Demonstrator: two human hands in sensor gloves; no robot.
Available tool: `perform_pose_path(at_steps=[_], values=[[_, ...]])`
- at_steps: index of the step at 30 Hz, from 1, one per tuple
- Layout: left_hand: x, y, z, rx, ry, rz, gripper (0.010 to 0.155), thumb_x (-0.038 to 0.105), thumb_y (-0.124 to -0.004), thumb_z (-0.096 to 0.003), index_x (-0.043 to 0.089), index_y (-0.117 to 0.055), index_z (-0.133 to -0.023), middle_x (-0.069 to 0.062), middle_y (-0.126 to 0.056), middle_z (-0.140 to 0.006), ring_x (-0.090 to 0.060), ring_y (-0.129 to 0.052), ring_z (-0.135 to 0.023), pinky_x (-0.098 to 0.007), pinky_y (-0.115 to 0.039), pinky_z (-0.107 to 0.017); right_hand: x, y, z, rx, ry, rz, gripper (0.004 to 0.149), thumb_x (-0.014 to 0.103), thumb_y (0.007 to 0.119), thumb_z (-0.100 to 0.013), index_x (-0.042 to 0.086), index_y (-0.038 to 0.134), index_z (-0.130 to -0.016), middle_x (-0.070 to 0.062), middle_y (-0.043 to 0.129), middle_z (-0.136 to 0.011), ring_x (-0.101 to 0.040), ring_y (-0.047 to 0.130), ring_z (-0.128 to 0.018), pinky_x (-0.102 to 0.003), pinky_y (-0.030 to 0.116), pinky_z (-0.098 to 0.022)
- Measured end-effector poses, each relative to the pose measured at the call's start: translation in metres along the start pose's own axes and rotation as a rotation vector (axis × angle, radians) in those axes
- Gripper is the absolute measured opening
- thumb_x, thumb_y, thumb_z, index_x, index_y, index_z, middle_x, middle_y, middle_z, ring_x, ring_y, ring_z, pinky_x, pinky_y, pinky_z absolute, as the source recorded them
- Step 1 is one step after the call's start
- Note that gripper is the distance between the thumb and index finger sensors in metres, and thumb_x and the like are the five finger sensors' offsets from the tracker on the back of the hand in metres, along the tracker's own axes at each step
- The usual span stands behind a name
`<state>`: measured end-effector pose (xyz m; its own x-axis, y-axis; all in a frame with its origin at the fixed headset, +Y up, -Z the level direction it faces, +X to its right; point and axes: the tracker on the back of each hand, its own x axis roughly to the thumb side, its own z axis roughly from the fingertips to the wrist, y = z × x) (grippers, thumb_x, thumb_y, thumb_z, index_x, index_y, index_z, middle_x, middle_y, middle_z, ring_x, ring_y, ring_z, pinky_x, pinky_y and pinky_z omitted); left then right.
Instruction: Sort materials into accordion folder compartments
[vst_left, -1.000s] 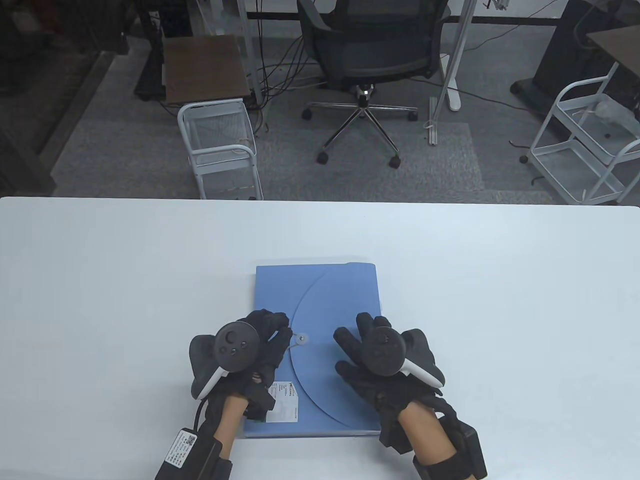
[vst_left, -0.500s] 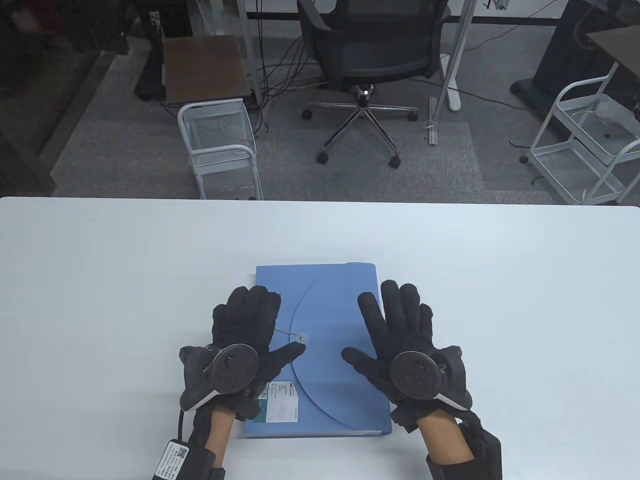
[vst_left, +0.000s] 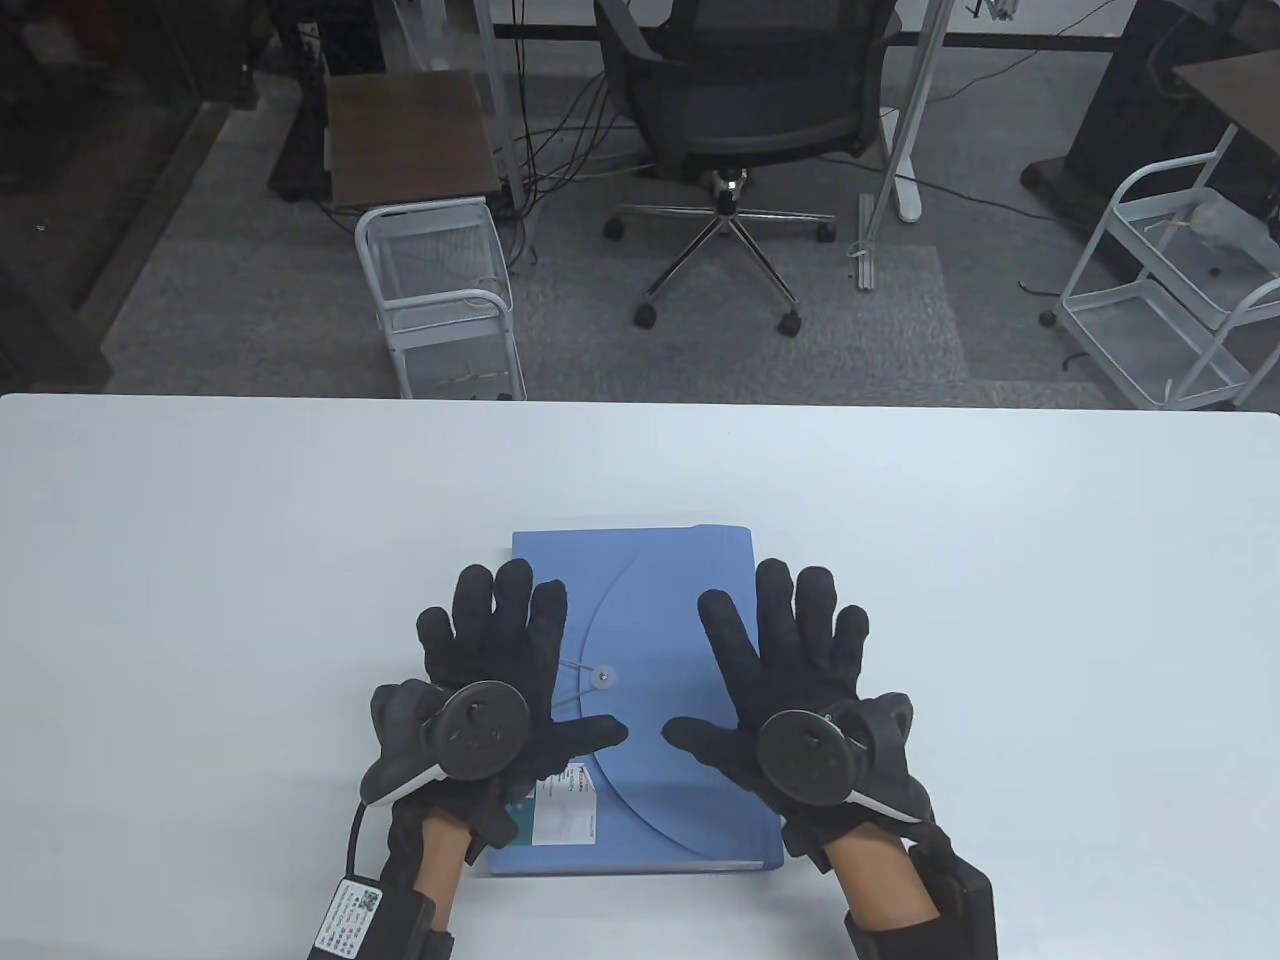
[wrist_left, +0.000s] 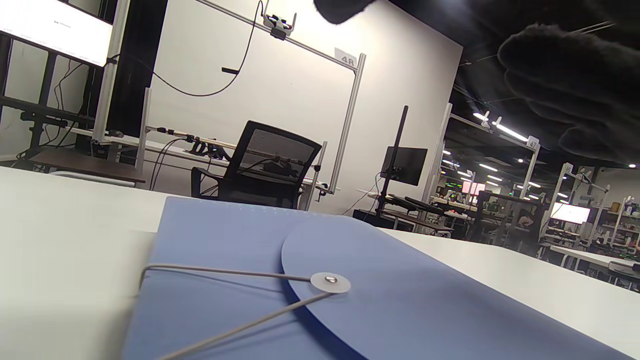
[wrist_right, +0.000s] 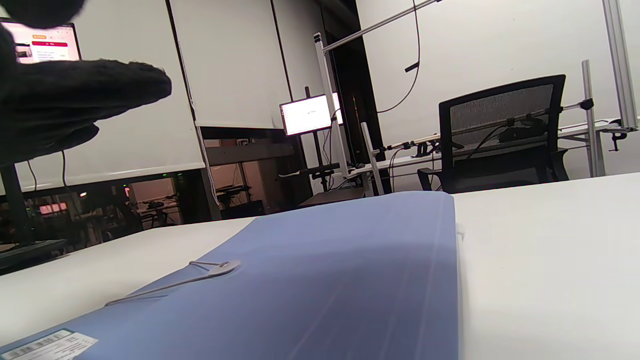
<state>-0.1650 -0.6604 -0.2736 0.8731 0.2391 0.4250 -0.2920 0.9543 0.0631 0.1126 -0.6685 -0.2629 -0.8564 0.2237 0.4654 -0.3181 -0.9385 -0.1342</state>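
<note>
A white desk (vst_left: 250, 560) fills the near half of the table view. Beyond its far edge, on grey carpet, a black mesh office chair (vst_left: 745, 110) stands on a chrome star base with castors. To the chair's left is a white wire trolley (vst_left: 440, 295), with a small dark wooden table (vst_left: 410, 135) behind it. Another white wire trolley (vst_left: 1165, 290) stands at the far right. Loose cables (vst_left: 570, 130) trail across the floor near the chair
</note>
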Motion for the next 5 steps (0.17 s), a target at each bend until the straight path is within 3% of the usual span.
perform_pose_path(at_steps=[5], values=[[0.0019, -0.0013, -0.0005, 0.005, -0.002, 0.0, 0.116, 0.092, -0.052, -0.0476, 0.012, -0.019, -0.126, -0.022, -0.002, -0.128, -0.048, 0.008, -0.109, -0.076, -0.01, -0.065, 0.0015, 0.0011, -0.0009, 0.003, -0.003, 0.004, 0.095, 0.082, 0.053, -0.051, 0.027, 0.016, -0.119, -0.026, -0.002, -0.12, -0.06, -0.003, -0.102, -0.085, 0.014, -0.064]])
